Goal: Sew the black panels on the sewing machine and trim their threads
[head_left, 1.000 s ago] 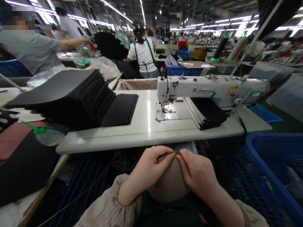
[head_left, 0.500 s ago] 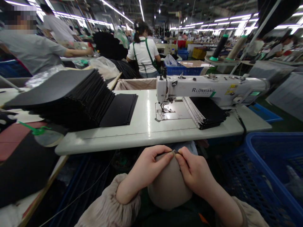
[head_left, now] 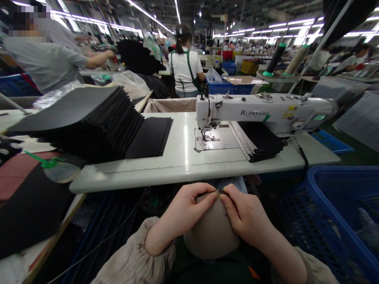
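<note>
A curved beige-grey panel [head_left: 211, 232] hangs over my lap, below the front edge of the sewing table. My left hand [head_left: 191, 207] pinches its top edge between thumb and fingers. Close beside it, my right hand [head_left: 244, 211] grips the same edge, the two sets of fingertips nearly meeting. Something small and dark shows along the edge between them, too small to make out. A sewing machine [head_left: 237, 110] stands on the white table [head_left: 174, 169] beyond my hands. Its needle area has no material under it.
A tall stack of black panels [head_left: 97, 126] and a low flat pile [head_left: 151, 138] lie left. More black pieces [head_left: 260, 142] lie under the machine arm. A blue basket [head_left: 340, 173] stands right; an oil bottle [head_left: 60, 171] is at left. Co-workers [head_left: 185, 67] are beyond.
My hands stay pinched on the panel's edge, with only a slight shift. In the background, the co-worker in green straps has moved right and the one at left has shifted an arm.
</note>
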The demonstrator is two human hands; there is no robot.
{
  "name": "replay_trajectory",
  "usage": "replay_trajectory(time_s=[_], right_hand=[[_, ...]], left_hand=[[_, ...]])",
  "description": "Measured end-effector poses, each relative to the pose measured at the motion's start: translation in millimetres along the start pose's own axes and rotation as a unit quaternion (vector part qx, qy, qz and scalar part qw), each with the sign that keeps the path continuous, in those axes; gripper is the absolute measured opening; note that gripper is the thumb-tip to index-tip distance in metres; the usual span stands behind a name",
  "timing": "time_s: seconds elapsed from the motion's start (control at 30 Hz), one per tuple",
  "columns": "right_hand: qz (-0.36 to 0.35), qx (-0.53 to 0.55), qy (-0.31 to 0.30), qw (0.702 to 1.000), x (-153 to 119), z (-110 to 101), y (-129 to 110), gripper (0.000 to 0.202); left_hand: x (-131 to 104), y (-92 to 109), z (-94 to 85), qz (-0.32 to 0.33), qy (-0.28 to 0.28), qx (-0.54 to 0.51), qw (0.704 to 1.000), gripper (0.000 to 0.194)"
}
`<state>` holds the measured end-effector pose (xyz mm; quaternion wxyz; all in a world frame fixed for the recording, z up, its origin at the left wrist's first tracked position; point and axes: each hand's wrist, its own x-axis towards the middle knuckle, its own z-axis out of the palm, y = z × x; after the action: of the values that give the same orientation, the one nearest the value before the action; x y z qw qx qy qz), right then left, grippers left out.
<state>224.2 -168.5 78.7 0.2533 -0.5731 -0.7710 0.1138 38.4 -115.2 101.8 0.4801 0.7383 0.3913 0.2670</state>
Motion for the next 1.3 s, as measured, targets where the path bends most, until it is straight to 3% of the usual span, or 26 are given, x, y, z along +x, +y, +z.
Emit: replay_trajectory(time_s=[0.33,0.57,0.67,0.77,0.83,0.9,0.97,1.07,1.2,1.23,1.3], right_hand=[[-0.025,-0.046,0.016,0.998,6,0,0,0.024],[0.077,0.087,0.083,0.99,0,-18,0,0.018],[0.092,0.142,0.079,0.982,-6,-28,-13,0.021],[0.052,0.183,0.069,0.979,-5,-27,-31,0.017],[0.023,0.214,0.083,0.973,1,-24,-41,0.025],[0.011,0.247,0.097,0.964,12,-21,-46,0.031],[0.019,0.275,0.109,0.955,23,-21,-48,0.024],[0.042,0.328,0.117,0.936,35,-21,-43,0.022],[0.085,0.427,0.053,0.899,37,-15,-34,0.028],[0.089,0.436,0.035,0.895,35,-13,-33,0.029],[0.082,0.419,0.012,0.904,31,-11,-29,0.031]], left_hand=[[-1,0,1.9,0.009,0.004,0.004,1.0,0.02],[-3,2,-0.5,0.002,0.032,0.011,0.999,0.023],[-6,3,-4.0,0.026,0.075,0.031,0.996,0.02],[-13,8,-8.1,0.058,0.157,0.063,0.984,0.016],[-20,14,-8.9,0.079,0.196,0.072,0.975,0.016],[-26,19,-7.6,0.102,0.2,0.065,0.972,0.026],[-30,22,-5.4,0.124,0.179,0.052,0.975,0.038],[-29,25,-6.8,0.148,0.166,0.08,0.972,0.042],[-17,30,-23.3,0.169,0.28,0.222,0.918,0.041],[-13,32,-28.3,0.168,0.265,0.237,0.919,0.039],[-8,34,-36.5,0.153,0.171,0.216,0.949,0.025]])
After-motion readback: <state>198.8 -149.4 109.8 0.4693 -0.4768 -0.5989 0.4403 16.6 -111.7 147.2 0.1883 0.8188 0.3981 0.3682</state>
